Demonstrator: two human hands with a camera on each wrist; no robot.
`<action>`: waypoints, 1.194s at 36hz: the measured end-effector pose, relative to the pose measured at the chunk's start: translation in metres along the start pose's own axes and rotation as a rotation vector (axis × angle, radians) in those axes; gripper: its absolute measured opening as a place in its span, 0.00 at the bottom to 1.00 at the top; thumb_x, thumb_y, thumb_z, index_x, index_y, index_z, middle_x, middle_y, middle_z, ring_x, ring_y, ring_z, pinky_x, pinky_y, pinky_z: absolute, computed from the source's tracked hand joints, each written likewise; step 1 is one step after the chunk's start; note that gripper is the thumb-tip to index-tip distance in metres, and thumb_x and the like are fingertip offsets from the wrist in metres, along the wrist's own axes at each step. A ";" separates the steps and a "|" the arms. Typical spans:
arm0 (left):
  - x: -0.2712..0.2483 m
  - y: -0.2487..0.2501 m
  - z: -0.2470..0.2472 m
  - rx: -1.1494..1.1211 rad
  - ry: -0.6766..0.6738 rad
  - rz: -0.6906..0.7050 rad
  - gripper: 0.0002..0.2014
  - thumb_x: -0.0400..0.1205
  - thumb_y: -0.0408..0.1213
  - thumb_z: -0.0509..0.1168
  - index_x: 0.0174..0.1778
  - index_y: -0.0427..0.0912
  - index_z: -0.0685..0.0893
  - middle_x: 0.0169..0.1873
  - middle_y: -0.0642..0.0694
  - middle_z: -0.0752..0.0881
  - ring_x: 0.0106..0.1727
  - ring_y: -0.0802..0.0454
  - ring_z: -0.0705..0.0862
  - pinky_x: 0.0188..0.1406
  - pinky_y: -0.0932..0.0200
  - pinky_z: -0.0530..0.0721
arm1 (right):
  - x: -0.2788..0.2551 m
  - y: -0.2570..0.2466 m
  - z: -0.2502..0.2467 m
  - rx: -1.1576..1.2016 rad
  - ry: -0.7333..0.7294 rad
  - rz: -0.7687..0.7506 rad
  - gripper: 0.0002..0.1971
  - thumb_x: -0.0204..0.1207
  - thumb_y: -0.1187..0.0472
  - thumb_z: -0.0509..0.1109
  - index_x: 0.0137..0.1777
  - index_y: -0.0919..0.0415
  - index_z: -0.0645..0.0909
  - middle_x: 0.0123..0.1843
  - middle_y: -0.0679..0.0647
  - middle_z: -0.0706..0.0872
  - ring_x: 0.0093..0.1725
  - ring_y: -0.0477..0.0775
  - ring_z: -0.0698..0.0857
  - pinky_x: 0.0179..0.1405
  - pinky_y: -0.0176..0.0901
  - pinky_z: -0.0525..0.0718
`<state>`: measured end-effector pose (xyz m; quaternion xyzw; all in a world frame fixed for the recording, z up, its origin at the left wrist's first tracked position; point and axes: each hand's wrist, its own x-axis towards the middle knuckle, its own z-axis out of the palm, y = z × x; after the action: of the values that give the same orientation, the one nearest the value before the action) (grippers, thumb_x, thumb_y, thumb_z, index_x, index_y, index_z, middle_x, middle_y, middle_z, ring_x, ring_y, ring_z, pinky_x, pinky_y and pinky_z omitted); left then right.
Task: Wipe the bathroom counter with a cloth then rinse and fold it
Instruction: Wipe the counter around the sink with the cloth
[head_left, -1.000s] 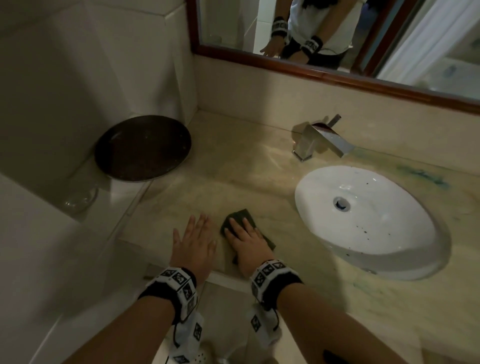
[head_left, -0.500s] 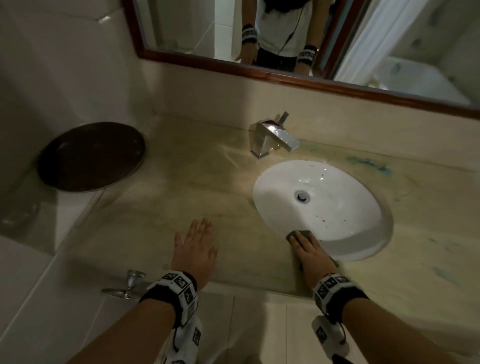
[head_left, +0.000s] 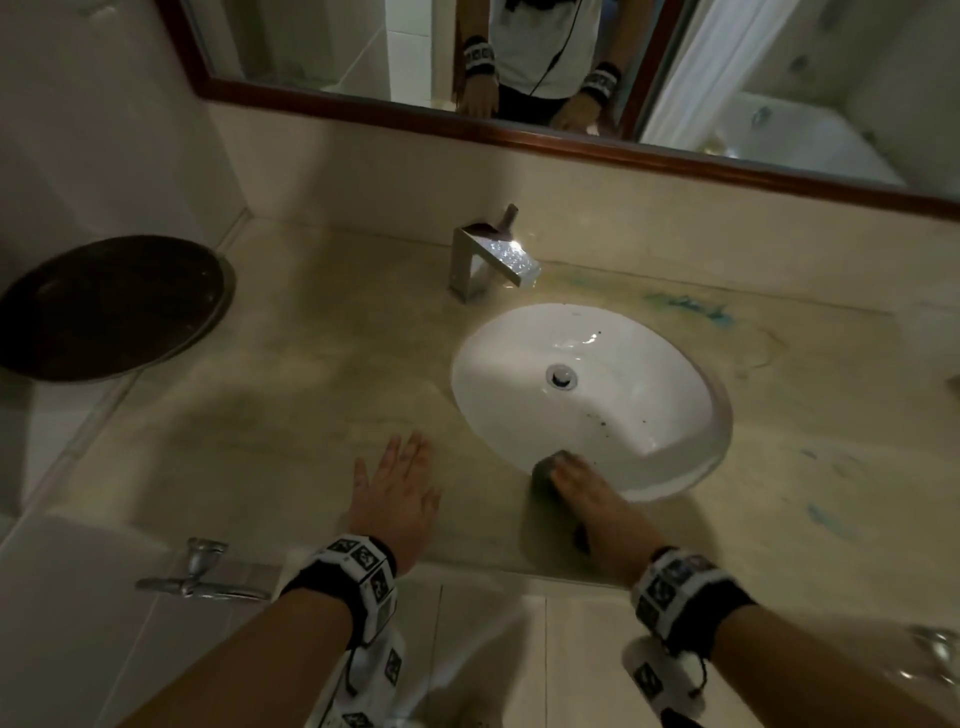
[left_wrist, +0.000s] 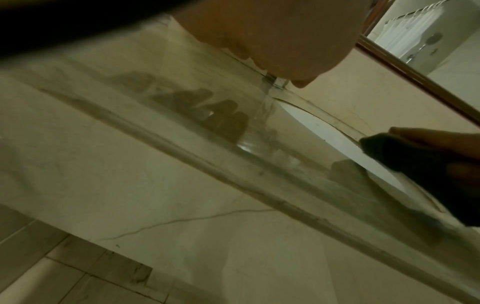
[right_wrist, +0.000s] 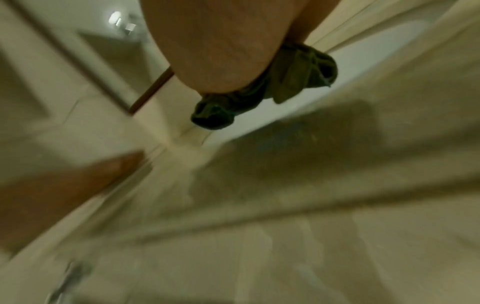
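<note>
- A dark round tray sits at the far left, on a lower tiled ledge beside the bench, well away from the work.
- The left hand lies flat on the bench near its front edge, fingers straight and slightly spread, holding nothing; it looks like a brace.
- The tap stands behind the sink, its spout reaching over the basin's rear rim.
- The cloth, dark and bunched, is under the right hand on the strip of bench between the front edge and the sink's near rim, its leading end touching or just over that rim.
- The right-hand fingers are on top of the cloth, pressing it down; blur hides whether they curl round it, though the left wrist view shows a thumb tucked at the cloth's side.
- The relation that matters: blue-green smears lie on the bench to the right of and behind the sink, so the unwiped area is rightward from the cloth, on the right hand's side.
- Judgement: wiping is partway; rinsing and folding are not yet done.
</note>
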<state>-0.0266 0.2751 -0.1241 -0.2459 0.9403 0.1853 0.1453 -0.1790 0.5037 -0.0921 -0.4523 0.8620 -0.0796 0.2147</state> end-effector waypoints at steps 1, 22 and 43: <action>0.000 0.005 -0.001 0.006 -0.014 0.010 0.45 0.67 0.57 0.18 0.83 0.49 0.38 0.83 0.54 0.37 0.84 0.53 0.37 0.79 0.40 0.38 | -0.006 -0.005 0.008 -0.080 -0.054 -0.090 0.37 0.80 0.67 0.61 0.83 0.51 0.45 0.79 0.41 0.36 0.79 0.44 0.33 0.75 0.38 0.32; 0.015 0.051 0.026 0.072 0.006 -0.024 0.44 0.68 0.58 0.18 0.84 0.49 0.39 0.84 0.55 0.40 0.84 0.53 0.40 0.80 0.40 0.40 | 0.009 0.108 -0.008 -0.208 -0.114 -0.005 0.31 0.83 0.66 0.58 0.83 0.51 0.52 0.85 0.46 0.51 0.84 0.47 0.45 0.80 0.40 0.41; 0.027 0.087 0.030 0.089 0.018 0.024 0.44 0.67 0.57 0.17 0.83 0.51 0.38 0.83 0.55 0.39 0.84 0.53 0.39 0.80 0.39 0.40 | -0.023 0.073 0.052 -0.193 -0.102 -0.392 0.42 0.70 0.69 0.72 0.82 0.51 0.57 0.82 0.41 0.48 0.82 0.57 0.43 0.78 0.59 0.42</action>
<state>-0.0885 0.3469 -0.1369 -0.2298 0.9517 0.1429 0.1452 -0.1986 0.5676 -0.1563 -0.6331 0.7491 -0.0141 0.1943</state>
